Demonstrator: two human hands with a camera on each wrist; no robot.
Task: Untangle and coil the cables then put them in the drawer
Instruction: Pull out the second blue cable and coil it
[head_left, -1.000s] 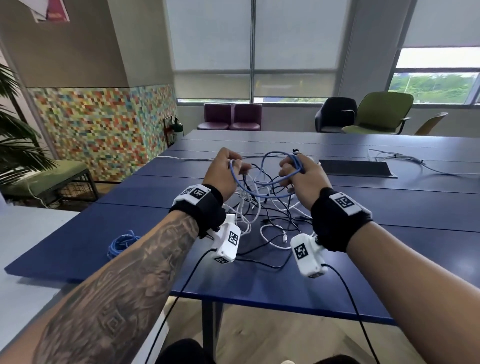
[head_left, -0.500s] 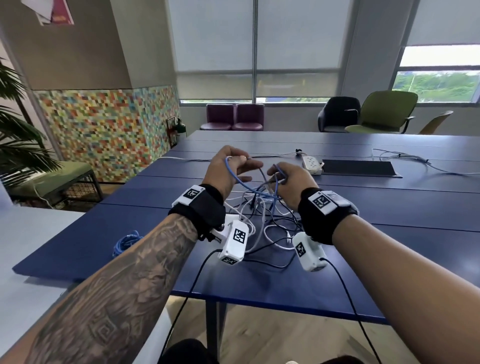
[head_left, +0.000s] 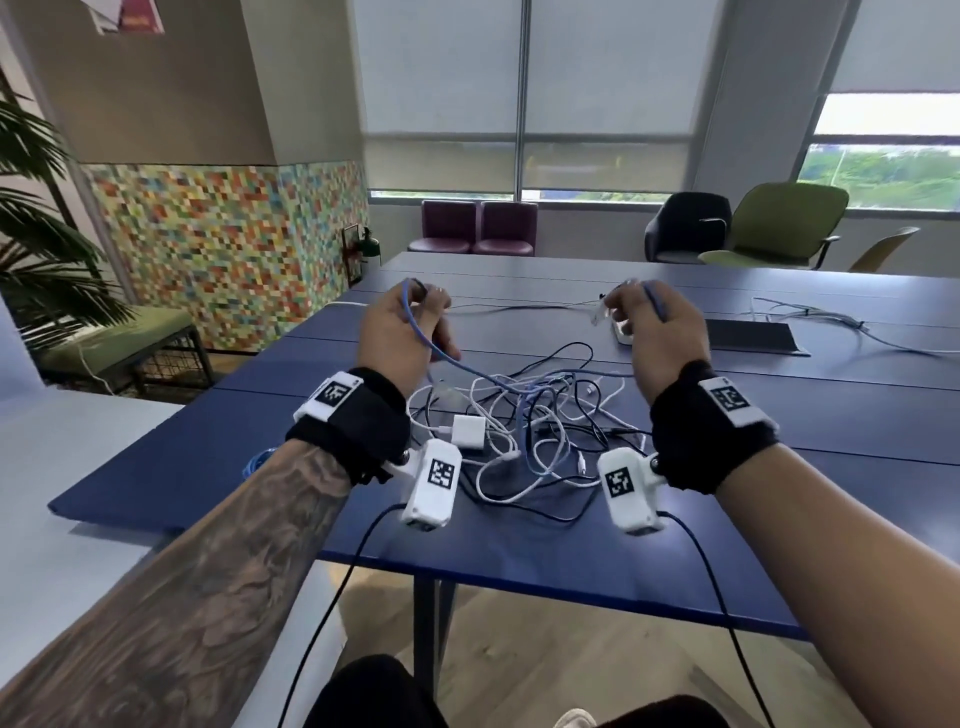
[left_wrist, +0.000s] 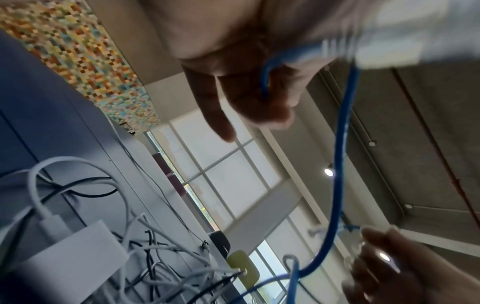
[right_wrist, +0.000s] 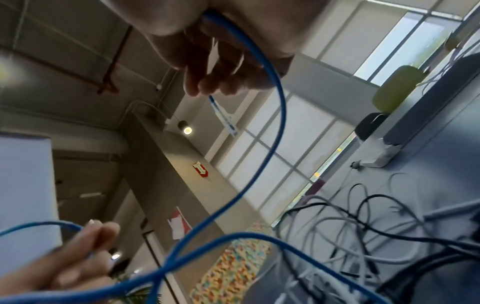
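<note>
A tangle of white, black and blue cables (head_left: 535, 421) lies on the blue table (head_left: 519, 545), with a white adapter (head_left: 469, 431) in it. My left hand (head_left: 423, 304) is raised over the tangle's left side and grips a blue cable (head_left: 441, 358) that sags into the pile. My right hand (head_left: 623, 306) is raised at the right and pinches the blue cable's other end, its clear plug (head_left: 599, 315) sticking out. The left wrist view shows the blue cable (left_wrist: 340, 164) hanging from my left hand (left_wrist: 249, 96). In the right wrist view the blue cable (right_wrist: 275, 127) loops down from my right hand (right_wrist: 223, 67). No drawer is in view.
A white power strip (head_left: 623, 335) sits just behind my right hand, beside a black panel (head_left: 748, 336). Loose grey cables (head_left: 831, 325) trail at the back right. A small blue cable coil (head_left: 254, 462) lies at the table's left edge. Chairs stand beyond the table.
My hands were close together over the tangle; they have moved apart and up, drawing the blue cable out between them. The plug end now shows at my right fingers.
</note>
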